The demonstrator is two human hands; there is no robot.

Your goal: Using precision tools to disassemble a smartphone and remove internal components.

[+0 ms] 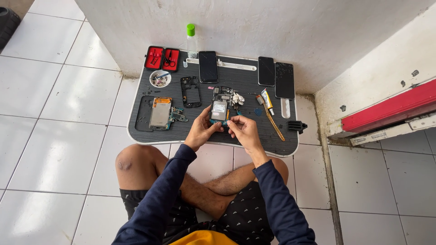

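Left hand (200, 131) grips the upright phone circuit board (219, 111) while right hand (243, 131), just beside it, apparently pinches its lower edge.

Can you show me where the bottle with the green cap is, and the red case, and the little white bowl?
Bottle (192, 43): head view, on its clear body under the green cap.
Red case (162, 59): head view, on the middle hinge between its open halves.
White bowl (160, 84): head view, on its near rim.
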